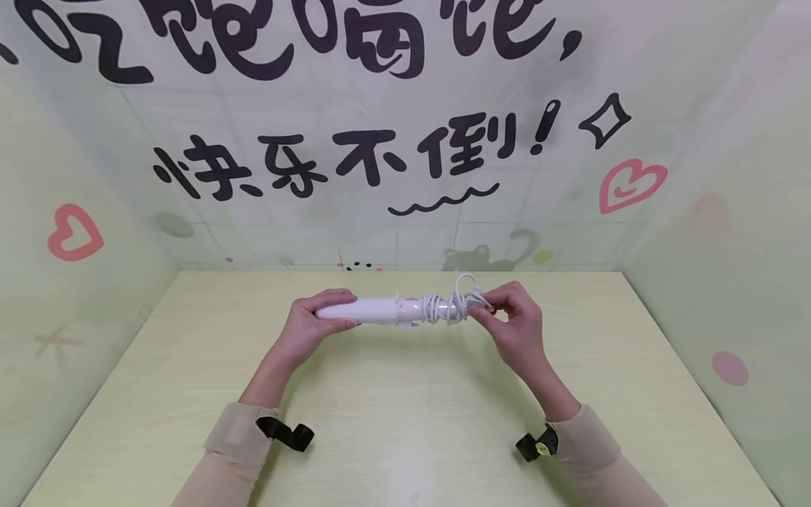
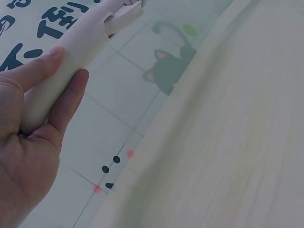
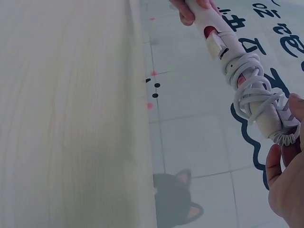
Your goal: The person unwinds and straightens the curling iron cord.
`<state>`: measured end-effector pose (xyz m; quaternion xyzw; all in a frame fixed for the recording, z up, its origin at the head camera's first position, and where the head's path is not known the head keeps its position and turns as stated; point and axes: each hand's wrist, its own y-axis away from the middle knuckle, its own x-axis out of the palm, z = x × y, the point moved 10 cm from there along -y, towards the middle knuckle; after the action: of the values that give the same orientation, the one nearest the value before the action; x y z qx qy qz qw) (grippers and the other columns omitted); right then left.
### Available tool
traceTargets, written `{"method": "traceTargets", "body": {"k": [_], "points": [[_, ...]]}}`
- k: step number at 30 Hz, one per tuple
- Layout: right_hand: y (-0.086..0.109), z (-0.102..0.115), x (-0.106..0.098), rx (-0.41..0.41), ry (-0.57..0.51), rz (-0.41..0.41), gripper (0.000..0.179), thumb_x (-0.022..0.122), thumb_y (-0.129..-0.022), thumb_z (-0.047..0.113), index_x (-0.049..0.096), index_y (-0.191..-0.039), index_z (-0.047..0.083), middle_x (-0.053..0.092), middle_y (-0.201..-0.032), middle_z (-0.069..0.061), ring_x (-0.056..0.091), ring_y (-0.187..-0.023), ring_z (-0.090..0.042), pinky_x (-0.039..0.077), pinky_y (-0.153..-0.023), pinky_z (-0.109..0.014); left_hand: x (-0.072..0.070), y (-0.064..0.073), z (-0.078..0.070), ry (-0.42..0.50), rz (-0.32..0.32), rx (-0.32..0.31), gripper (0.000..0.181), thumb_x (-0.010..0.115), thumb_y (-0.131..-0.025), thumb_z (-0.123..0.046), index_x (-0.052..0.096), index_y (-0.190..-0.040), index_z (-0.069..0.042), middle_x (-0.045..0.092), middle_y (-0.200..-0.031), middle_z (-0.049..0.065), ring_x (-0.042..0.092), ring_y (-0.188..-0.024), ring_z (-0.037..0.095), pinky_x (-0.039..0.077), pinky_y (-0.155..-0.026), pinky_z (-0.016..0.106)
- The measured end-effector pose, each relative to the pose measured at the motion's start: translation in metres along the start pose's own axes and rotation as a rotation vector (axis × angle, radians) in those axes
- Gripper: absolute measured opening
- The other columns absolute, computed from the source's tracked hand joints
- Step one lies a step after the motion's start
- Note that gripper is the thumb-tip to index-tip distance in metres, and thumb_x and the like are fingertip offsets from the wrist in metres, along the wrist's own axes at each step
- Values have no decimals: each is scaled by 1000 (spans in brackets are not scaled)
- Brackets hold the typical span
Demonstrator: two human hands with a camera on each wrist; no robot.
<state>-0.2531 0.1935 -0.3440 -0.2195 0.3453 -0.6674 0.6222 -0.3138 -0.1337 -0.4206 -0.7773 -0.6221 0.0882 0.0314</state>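
A white curling iron is held level above the table, its smooth thick end to the left. My left hand grips that end between thumb and fingers; the left wrist view shows the barrel lying in the palm. Around the slimmer handle end, a white cord is wound in several coils, with one loop standing up. My right hand pinches the cord's end by the plug, at the tip of the handle. A small lever juts from the iron's middle. The right fingertips are partly hidden.
A pale wooden table spreads beneath both hands. Behind it rises a light printed wall with black lettering, and side walls stand left and right. Each sleeve cuff carries a black wrist camera.
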Motion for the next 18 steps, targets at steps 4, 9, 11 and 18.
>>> {"method": "traceTargets", "body": {"k": [4,9,11,18], "points": [[1,1,0,-11,-2,-11,27,79,-73,-24,66,-92,-10,56,-85,-22,55,-79,-10,50,-70,-13,0,0,0,-3,-1,0,43,84,-79,5,70,-120,9,69,-124,0,54,-123,32,57,-90,28],[1,3,0,-23,2,-17,26,79,-73,-24,66,-91,-10,56,-85,-20,56,-79,-10,51,-70,-14,0,-1,0,-6,0,-1,44,84,-80,4,70,-121,9,69,-122,-5,54,-124,33,57,-90,28],[1,4,0,-29,11,-25,26,79,-73,-24,66,-90,-10,56,-84,-20,56,-79,-10,51,-70,-13,0,-1,0,-6,2,-1,44,84,-80,4,70,-121,9,69,-123,-4,54,-125,34,57,-90,28],[1,13,1,-49,92,-79,25,78,-72,-25,64,-89,-12,55,-81,-22,55,-76,-8,49,-67,-12,0,-2,-1,0,0,1,43,84,-80,5,69,-121,10,68,-127,5,54,-124,33,57,-90,29]]}}
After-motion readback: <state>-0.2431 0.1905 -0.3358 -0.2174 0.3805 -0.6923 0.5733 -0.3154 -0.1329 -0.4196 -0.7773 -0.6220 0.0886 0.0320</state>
